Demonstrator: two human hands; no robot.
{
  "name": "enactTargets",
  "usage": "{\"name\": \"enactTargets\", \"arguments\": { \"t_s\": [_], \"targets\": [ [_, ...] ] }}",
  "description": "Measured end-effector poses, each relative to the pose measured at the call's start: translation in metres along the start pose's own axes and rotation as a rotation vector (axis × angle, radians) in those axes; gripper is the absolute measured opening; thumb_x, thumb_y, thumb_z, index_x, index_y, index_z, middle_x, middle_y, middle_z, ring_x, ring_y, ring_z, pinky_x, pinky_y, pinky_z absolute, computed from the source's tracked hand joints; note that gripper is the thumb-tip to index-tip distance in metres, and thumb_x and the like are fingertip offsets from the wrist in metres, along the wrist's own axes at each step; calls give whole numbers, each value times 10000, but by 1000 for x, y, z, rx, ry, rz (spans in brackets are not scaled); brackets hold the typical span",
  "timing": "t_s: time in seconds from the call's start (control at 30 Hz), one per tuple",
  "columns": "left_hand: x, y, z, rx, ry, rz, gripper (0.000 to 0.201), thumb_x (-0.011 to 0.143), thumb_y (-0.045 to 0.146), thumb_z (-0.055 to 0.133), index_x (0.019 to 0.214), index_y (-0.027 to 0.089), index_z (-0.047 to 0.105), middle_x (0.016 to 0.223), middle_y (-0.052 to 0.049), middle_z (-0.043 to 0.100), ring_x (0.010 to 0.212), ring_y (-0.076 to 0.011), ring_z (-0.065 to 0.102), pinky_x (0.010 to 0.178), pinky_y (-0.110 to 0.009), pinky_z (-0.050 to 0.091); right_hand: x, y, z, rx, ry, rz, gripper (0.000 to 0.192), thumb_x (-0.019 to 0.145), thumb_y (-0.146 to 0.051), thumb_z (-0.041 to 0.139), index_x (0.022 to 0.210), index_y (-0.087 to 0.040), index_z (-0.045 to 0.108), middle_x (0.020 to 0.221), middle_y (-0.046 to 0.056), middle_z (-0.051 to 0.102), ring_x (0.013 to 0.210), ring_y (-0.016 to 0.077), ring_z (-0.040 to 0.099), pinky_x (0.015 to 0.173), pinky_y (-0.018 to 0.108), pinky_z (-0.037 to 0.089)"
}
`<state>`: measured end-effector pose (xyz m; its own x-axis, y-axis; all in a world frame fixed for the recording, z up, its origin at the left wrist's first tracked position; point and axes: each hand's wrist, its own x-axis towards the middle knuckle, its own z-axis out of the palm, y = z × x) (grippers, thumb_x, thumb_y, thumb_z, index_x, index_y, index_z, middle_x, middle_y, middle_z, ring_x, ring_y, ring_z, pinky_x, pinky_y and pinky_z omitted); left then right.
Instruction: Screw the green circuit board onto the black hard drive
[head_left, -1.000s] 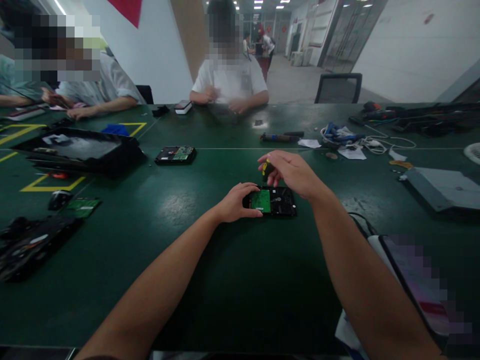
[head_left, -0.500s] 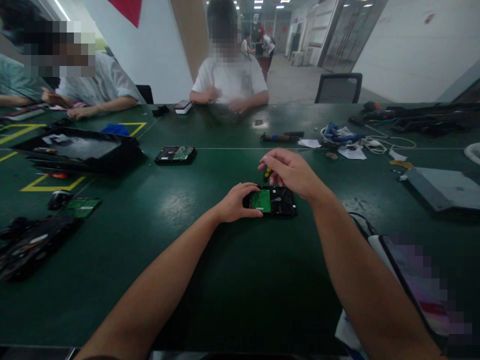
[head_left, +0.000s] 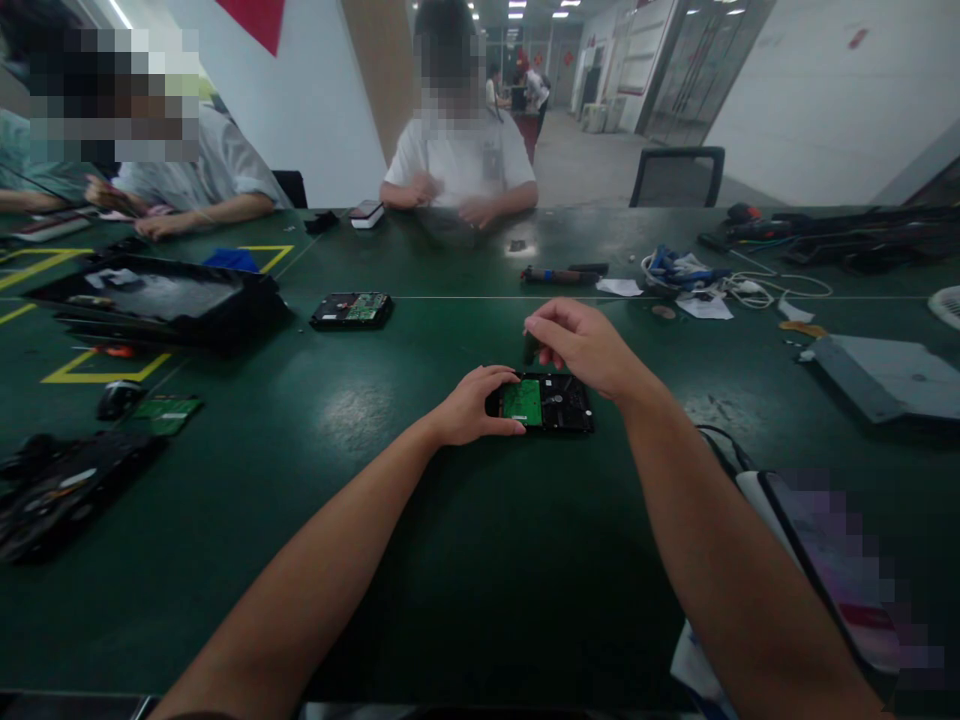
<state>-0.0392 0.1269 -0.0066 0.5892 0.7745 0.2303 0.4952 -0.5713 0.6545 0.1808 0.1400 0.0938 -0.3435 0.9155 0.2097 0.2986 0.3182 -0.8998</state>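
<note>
A hard drive [head_left: 568, 404], black with a green circuit board on its upper face, lies flat on the dark green table [head_left: 480, 560]. My left hand [head_left: 480, 405] grips its left end, with the thumb along the near edge and fingers at the far edge. Above the drive's far edge, my right hand [head_left: 574, 345] is closed around the top of a small screwdriver [head_left: 531, 347], held roughly upright. Its handle is dark and partly covered by the fingers. I cannot make out exactly where its tip meets the drive.
Another hard drive [head_left: 352, 310] lies farther left, near a black tray [head_left: 150, 295]. Loose parts [head_left: 67, 490] are at the left. A metal case [head_left: 885, 375], cables [head_left: 750, 285] and a phone [head_left: 817, 560] are at the right. Across the table sits a person [head_left: 465, 165].
The fingers of my right hand have shifted slightly at the screwdriver, and its yellow markings no longer show. My left hand and the hard drive stay in place.
</note>
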Motion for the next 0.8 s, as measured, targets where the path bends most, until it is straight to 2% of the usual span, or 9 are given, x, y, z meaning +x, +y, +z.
{"name": "enactTargets", "arguments": {
  "t_s": [0.17, 0.3, 0.4, 0.47, 0.53, 0.63, 0.7, 0.8],
  "targets": [
    [0, -1, 0, 7, 6, 13, 763, 756, 555, 848, 1392, 229, 579, 1492, -145, 549, 1391, -338, 511, 1185, -535, 397, 0, -1, 3, 59, -28, -12, 233, 981, -451, 593, 986, -230, 667, 1024, 53, 733, 613, 110, 565, 518, 278, 418],
    [0, -3, 1, 7, 9, 18, 754, 755, 549, 851, 1386, 235, 582, 1479, -141, 561, 1384, -336, 519, 1181, -535, 399, 2, -1, 2, 93, -57, 7, 310, 1024, -455, 502, 1083, -229, 705, 1064, 70, 728, 640, 123, 585, 524, 276, 440],
    [0, -4, 2, 8, 10, 22, 740, 752, 546, 852, 1375, 246, 588, 1472, -133, 569, 1384, -337, 523, 1181, -536, 397, 2, 0, 0, 82, -52, 20, 311, 1021, -430, 509, 1179, -243, 701, 1036, 57, 712, 660, 129, 593, 546, 279, 454],
    [1, -4, 2, 7, 10, 24, 734, 751, 548, 849, 1368, 246, 589, 1475, -132, 567, 1388, -338, 520, 1181, -535, 398, 2, 1, 0, 29, -31, -10, 296, 1006, -450, 552, 1153, -251, 714, 959, 40, 694, 667, 133, 579, 553, 282, 438],
    [1, -4, 2, 3, 12, 25, 733, 752, 550, 847, 1366, 245, 589, 1481, -133, 562, 1391, -341, 517, 1179, -539, 400, 2, 2, -1, -8, -5, -33, 277, 986, -481, 594, 1051, -243, 721, 888, 31, 671, 679, 141, 572, 566, 292, 432],
    [0, -3, 2, 0, 9, 21, 740, 755, 553, 845, 1376, 246, 585, 1482, -136, 559, 1385, -343, 518, 1175, -540, 408, 2, 5, 0, -10, 27, -12, 267, 965, -489, 630, 940, -230, 686, 828, 30, 651, 673, 149, 577, 572, 304, 437],
    [0, -2, 1, 1, 6, 19, 746, 759, 555, 844, 1383, 240, 582, 1480, -138, 559, 1382, -340, 518, 1175, -534, 412, 2, 5, 0, -1, 31, -4, 259, 967, -479, 628, 929, -227, 673, 844, 34, 665, 656, 143, 574, 559, 302, 431],
    [0, -2, 1, -2, 9, 19, 743, 759, 553, 845, 1382, 243, 585, 1483, -134, 556, 1384, -338, 514, 1179, -536, 408, 1, 2, 1, 19, -6, -17, 263, 990, -475, 588, 974, -229, 681, 981, 49, 717, 643, 126, 567, 538, 288, 421]
  ]
}}
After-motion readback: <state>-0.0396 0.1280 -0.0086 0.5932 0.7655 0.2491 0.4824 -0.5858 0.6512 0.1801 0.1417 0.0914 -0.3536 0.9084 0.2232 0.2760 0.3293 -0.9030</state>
